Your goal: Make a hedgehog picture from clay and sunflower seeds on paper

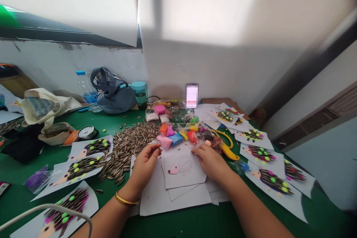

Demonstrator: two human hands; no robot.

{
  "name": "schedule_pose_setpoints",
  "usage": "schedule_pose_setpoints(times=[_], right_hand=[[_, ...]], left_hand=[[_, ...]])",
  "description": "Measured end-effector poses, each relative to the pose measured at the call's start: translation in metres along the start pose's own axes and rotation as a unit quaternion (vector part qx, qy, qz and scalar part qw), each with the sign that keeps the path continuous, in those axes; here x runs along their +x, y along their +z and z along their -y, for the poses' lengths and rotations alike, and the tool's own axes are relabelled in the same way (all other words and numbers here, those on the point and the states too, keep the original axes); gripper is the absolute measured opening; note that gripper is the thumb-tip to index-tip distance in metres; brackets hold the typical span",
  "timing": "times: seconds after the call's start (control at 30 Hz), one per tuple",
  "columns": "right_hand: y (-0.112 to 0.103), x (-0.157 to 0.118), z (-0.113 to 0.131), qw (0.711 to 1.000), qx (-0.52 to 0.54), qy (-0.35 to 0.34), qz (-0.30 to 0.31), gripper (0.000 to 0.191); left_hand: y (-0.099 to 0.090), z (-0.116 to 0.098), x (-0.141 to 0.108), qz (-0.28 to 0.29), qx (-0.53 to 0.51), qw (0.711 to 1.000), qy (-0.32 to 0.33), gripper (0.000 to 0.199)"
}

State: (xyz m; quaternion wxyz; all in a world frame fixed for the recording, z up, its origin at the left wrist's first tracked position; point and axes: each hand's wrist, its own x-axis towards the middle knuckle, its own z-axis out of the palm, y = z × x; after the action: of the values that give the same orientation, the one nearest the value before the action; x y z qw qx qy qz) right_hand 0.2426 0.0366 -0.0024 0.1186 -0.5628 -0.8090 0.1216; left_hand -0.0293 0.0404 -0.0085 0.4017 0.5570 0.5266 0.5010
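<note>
A paper with a hedgehog drawing [182, 167], its face filled in pink and its body outlined in dots, lies on top of several white sheets [178, 205]. My left hand [146, 165] is at the paper's upper left, beside the sunflower seeds [131, 145]. Its fingers are curled together, and anything between them is too small to make out. On the upper right edge of the drawing rests my right hand [210, 161], fingers stretched towards the packets of coloured clay [176, 139]. Its thumb is mostly hidden.
Finished hedgehog pictures with seed spines lie left [83, 167] and right [275, 184]. Yellow-handled scissors [230, 151] lie right of the clay. Behind stand a phone [192, 96], a blue-lidded cup [139, 95] and a blue bag [115, 96]. A white cable [55, 206] crosses the lower left.
</note>
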Motion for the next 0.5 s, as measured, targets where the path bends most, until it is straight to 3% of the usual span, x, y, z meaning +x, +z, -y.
schedule_pose_setpoints(times=[0.17,0.27,0.37,0.5], right_hand=[[-0.006,-0.002,0.000,1.000,-0.027,0.006,0.005,0.052],[-0.012,-0.004,0.002,1.000,-0.022,0.015,0.007,0.046],[-0.019,-0.008,0.003,0.999,0.014,0.006,0.031,0.041],[-0.024,-0.018,0.004,0.995,0.059,-0.004,0.079,0.052]], left_hand=[[-0.007,-0.005,0.002,-0.001,0.070,0.997,0.025,0.030],[-0.013,-0.004,0.004,0.025,0.164,0.984,0.062,0.022],[-0.018,-0.004,0.005,0.066,0.301,0.946,0.105,0.016],[-0.018,-0.006,0.003,0.102,0.445,0.880,0.135,0.020]])
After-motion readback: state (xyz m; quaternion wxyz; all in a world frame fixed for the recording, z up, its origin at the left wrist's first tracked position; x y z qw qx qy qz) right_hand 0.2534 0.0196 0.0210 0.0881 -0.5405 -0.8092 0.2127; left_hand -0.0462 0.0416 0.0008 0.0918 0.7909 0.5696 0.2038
